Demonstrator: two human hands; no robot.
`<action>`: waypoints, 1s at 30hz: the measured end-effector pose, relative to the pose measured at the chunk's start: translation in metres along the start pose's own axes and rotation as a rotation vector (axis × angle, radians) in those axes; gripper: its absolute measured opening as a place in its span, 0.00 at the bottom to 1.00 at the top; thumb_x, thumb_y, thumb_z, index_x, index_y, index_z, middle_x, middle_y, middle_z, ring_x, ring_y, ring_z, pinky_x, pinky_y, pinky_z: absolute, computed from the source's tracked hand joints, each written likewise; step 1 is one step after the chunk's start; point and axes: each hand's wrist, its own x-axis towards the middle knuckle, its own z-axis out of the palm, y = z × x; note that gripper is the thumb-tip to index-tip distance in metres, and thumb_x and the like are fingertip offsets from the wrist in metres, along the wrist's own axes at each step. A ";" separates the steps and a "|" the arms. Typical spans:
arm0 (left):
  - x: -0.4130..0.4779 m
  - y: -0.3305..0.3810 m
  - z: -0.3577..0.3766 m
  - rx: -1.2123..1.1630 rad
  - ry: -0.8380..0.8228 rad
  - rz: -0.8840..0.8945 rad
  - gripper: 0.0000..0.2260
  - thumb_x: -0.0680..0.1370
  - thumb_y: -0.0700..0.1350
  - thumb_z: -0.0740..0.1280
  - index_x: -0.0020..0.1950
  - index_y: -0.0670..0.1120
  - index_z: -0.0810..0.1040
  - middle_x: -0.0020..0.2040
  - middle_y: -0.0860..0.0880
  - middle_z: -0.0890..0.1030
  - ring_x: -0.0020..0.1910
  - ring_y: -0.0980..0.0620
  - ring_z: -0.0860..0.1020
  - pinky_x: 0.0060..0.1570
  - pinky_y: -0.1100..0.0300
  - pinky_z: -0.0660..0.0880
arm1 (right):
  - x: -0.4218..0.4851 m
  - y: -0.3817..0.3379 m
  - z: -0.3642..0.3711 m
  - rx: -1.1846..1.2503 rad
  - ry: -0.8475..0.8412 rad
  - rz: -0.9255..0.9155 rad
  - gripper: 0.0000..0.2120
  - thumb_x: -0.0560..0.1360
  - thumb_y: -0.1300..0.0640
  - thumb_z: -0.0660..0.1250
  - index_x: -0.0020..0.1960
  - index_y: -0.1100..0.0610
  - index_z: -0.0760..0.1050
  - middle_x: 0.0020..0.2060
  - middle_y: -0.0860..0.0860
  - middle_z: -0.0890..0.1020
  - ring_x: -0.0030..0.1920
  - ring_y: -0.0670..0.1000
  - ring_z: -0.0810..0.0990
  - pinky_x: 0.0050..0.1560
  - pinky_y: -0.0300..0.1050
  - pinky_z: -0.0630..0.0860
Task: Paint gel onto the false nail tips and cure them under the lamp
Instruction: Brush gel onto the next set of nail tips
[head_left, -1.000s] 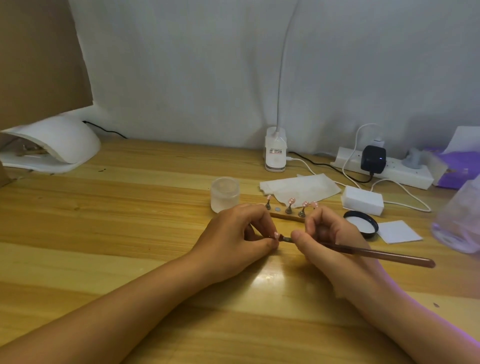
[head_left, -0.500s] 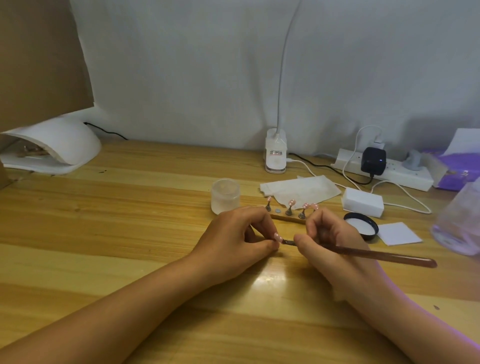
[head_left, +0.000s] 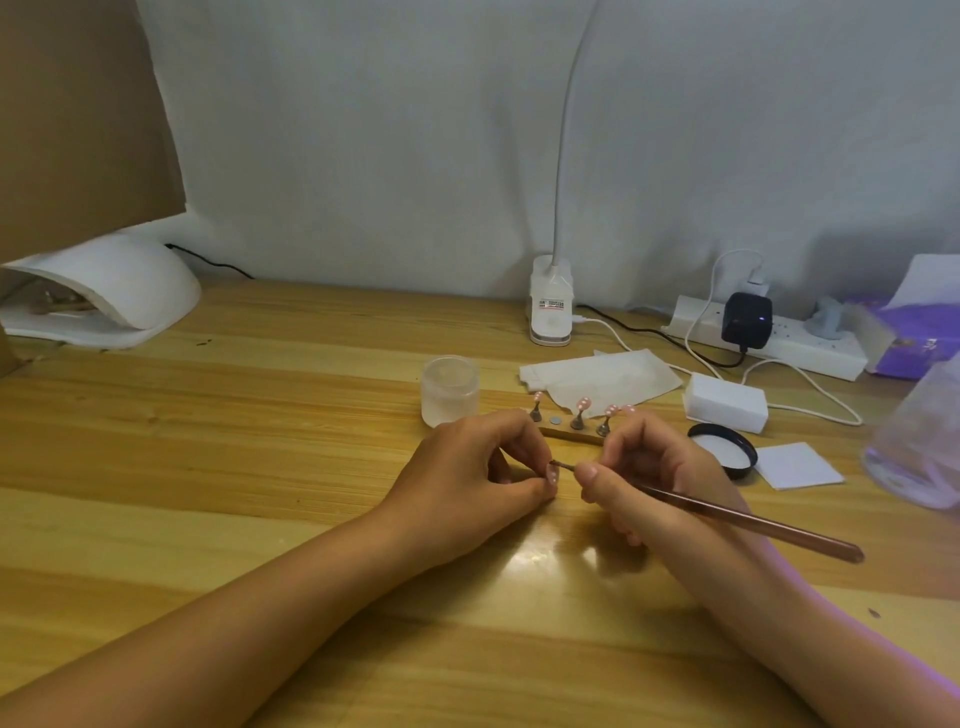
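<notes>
The wooden table (head_left: 260, 441) runs across everything in front of me, with a pale cloth wall (head_left: 363, 130) behind it. At the far left stands the white curing lamp (head_left: 114, 280), its opening turned towards me, well apart from my hands. A clip-on desk lamp (head_left: 551, 306) stands at the back edge, and its neck rises out of view. To the right of it lies a white power strip (head_left: 779, 345) with a black adapter (head_left: 746, 319) plugged in. A clear plastic bottle (head_left: 919, 441) blurs the right edge.

My left hand (head_left: 478, 467) rests on the table near the middle. Its thumb and forefinger pinch one false nail tip (head_left: 551, 473), pink with pale dots. My right hand (head_left: 654, 473) is just beside it, with the fingers curled round the brush (head_left: 727, 514) close to its bristle end. The long brown handle slants away to the right. The bristle end reaches the held tip, but I cannot tell whether it touches.

A crumpled sheet of paper (head_left: 597, 382) lies behind my hands, with a white block (head_left: 724, 402) to its right. A frosted jar (head_left: 450, 389) stands open just behind my left hand. Its black lid (head_left: 722, 449) lies upturned beside my right hand, next to a white paper square (head_left: 797, 465). Between the jar and the lid sits a wooden holder (head_left: 571, 434), carrying the other nail tips (head_left: 583, 404) on small upright stands.
</notes>
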 end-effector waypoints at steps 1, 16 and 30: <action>0.000 0.000 0.000 0.001 -0.001 0.002 0.05 0.73 0.44 0.76 0.44 0.51 0.81 0.41 0.59 0.82 0.33 0.60 0.77 0.34 0.67 0.69 | 0.000 0.000 0.000 -0.015 0.003 0.004 0.07 0.68 0.49 0.72 0.41 0.47 0.75 0.37 0.54 0.82 0.32 0.44 0.78 0.30 0.36 0.74; -0.001 0.001 -0.001 0.013 -0.009 -0.003 0.05 0.73 0.44 0.75 0.44 0.51 0.81 0.41 0.60 0.82 0.33 0.60 0.76 0.35 0.67 0.70 | -0.001 -0.001 0.000 -0.013 0.018 0.033 0.06 0.74 0.57 0.71 0.44 0.55 0.73 0.35 0.51 0.83 0.29 0.41 0.79 0.29 0.32 0.72; -0.001 0.002 -0.001 0.001 -0.024 0.012 0.04 0.74 0.44 0.74 0.45 0.51 0.81 0.41 0.58 0.82 0.33 0.61 0.75 0.34 0.69 0.69 | -0.003 -0.004 0.001 -0.040 -0.010 0.036 0.06 0.74 0.58 0.71 0.43 0.56 0.73 0.34 0.52 0.83 0.29 0.43 0.79 0.28 0.35 0.72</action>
